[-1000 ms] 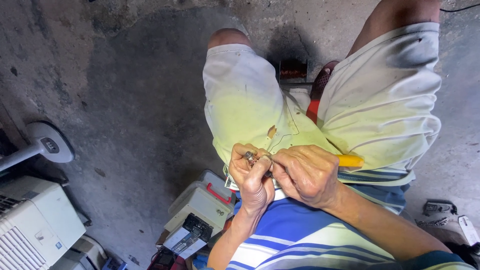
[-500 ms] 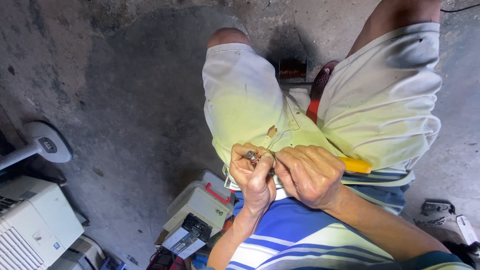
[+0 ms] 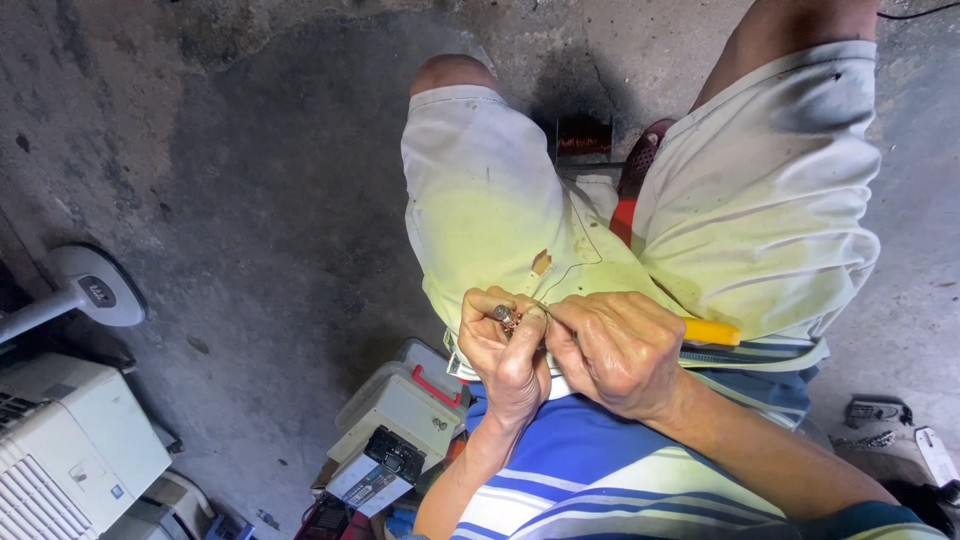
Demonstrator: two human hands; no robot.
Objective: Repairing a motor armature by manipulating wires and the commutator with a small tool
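Observation:
My left hand [image 3: 505, 355] is closed around a small metal part with copper wire windings [image 3: 507, 318], held over my lap. My right hand [image 3: 615, 350] sits right beside it, fingertips pinching a thin wire [image 3: 570, 275] that loops up over my white shorts [image 3: 500, 210]. A tool with a yellow handle [image 3: 712, 331] sticks out from under my right hand toward the right; its tip is hidden. Both hands touch each other at the part.
A spool of copper wire [image 3: 583, 135] and a red-handled tool [image 3: 628, 205] lie between my legs on the concrete floor. A grey toolbox with red latch [image 3: 405, 400] and a meter [image 3: 372, 478] stand at lower left; a white appliance [image 3: 60, 455] and fan base [image 3: 95, 285] at far left.
The hands stay together over the lap with only slight finger shifts on the wire and the small part.

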